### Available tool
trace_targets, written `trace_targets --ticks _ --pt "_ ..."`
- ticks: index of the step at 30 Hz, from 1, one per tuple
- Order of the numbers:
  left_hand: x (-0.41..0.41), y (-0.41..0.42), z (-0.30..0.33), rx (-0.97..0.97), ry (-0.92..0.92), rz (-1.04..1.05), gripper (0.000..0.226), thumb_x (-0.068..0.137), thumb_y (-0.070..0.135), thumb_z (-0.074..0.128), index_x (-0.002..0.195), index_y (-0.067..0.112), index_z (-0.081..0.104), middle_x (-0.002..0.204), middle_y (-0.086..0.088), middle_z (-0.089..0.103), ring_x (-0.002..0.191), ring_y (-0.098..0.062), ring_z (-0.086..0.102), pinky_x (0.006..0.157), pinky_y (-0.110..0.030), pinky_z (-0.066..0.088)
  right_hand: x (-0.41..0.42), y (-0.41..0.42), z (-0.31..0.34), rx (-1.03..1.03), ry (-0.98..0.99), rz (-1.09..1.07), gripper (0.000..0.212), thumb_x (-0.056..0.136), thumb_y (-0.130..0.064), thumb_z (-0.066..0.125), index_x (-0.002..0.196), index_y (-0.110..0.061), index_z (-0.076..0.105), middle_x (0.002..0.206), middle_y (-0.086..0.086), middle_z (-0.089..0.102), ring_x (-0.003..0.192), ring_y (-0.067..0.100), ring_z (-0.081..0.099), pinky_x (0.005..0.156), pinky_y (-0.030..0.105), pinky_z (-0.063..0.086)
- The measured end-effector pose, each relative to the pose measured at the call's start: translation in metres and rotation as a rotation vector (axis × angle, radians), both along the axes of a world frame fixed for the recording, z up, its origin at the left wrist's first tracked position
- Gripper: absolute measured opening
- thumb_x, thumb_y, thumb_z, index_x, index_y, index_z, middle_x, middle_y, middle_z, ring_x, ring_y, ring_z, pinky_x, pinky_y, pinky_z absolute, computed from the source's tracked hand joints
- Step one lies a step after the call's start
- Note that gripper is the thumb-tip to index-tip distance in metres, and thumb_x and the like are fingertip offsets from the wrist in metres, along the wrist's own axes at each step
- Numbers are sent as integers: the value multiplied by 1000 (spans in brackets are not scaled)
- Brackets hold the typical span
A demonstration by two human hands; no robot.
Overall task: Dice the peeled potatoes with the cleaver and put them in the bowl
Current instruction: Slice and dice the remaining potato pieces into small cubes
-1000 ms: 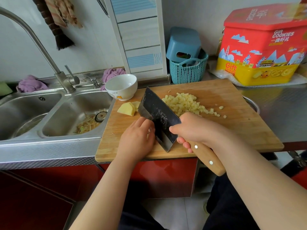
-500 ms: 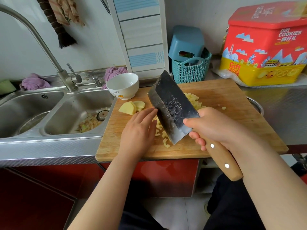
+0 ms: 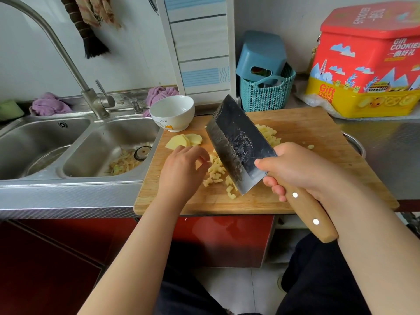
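**Cleaver lifted over freshly diced potato on a wooden board**

A person stands at a kitchen counter. Their right hand (image 3: 302,169) grips the wooden handle of a cleaver (image 3: 238,144), fingers wrapped round it, with the blade raised and tilted, its tip pointing away, probably to clear the cut pieces. The left hand (image 3: 181,169) rests on the cutting board (image 3: 318,133) with fingers loosely curled and holding nothing, just beside a small scatter of potato cubes (image 3: 216,173), seemingly ready to gather them.

A larger heap of diced potato (image 3: 269,134) lies behind the blade. A few uncut potato slices (image 3: 184,140) wait at the board's far left, so dicing looks unfinished.

The white bowl (image 3: 172,113) stands at the board's far left corner, within easy reach; its inside appears empty. Beside it, the sink (image 3: 91,142) holds what look like peelings near the drain.
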State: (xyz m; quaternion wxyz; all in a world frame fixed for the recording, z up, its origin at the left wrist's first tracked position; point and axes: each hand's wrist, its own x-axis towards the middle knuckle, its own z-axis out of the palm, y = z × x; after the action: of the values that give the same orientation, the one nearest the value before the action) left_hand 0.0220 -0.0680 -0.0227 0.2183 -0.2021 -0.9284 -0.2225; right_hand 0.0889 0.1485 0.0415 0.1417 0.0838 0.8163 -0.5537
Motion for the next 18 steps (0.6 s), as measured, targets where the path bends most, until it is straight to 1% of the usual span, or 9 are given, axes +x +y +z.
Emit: trace_targets --ticks 2,3,6,10,12,14,16,18 --pt "-1 1 3 -11 -42 4 9 84 31 72 89 23 69 81 11 65 82 -13 53 70 -32 43 0 -1 0 9 4 1 19 99 -20 53 114 -11 45 50 1 51 37 12 45 42 26 45" --pt "-1 1 4 -9 -42 3 8 86 30 70 90 23 72 82 8 66 83 -15 55 72 -34 45 1 -1 0 13 8 -4 17 99 -20 53 112 -12 44 50 1 51 37 12 45 42 26 45" --pt "-2 1 6 15 -21 -24 12 89 19 67 99 21 75 88 2 70 88 -19 60 76 -38 49 2 0 0 30 19 -21 16 99 -19 53 110 -14 42 49 1 51 36 12 46 42 27 45" --pt "-4 -4 9 -26 22 -19 8 84 18 73 91 21 72 83 9 69 90 -18 54 76 -42 48 4 0 2 36 13 -26 16 99 -19 53 111 -11 46 50 2 51 37 13 46 42 27 45" --pt "-2 -9 8 -22 23 7 9 82 20 74 89 22 69 82 11 68 90 -19 52 76 -40 46 6 -1 4 50 5 -4 13 99 -19 52 104 -7 49 52 3 51 38 13 45 42 27 45" --pt "-1 -15 3 8 16 41 14 85 15 66 97 22 68 90 10 68 96 -20 53 82 -37 44 5 -3 6 61 -9 29 15 99 -19 53 100 -4 52 53 3 51 38 13 45 42 27 45" --pt "1 -20 -3 89 -17 97 30 85 7 57 108 23 66 104 10 67 105 -18 50 89 -33 40 4 -5 7 79 -39 71 21 99 -20 53 107 -1 53 54 3 52 38 12 46 43 27 45" --pt "3 -24 -6 174 -12 152 36 83 3 52 113 21 63 113 7 64 110 -19 47 94 -33 38 3 -9 8 103 -75 112 25 99 -21 54 113 -1 53 55 3 53 39 12 47 43 26 45"
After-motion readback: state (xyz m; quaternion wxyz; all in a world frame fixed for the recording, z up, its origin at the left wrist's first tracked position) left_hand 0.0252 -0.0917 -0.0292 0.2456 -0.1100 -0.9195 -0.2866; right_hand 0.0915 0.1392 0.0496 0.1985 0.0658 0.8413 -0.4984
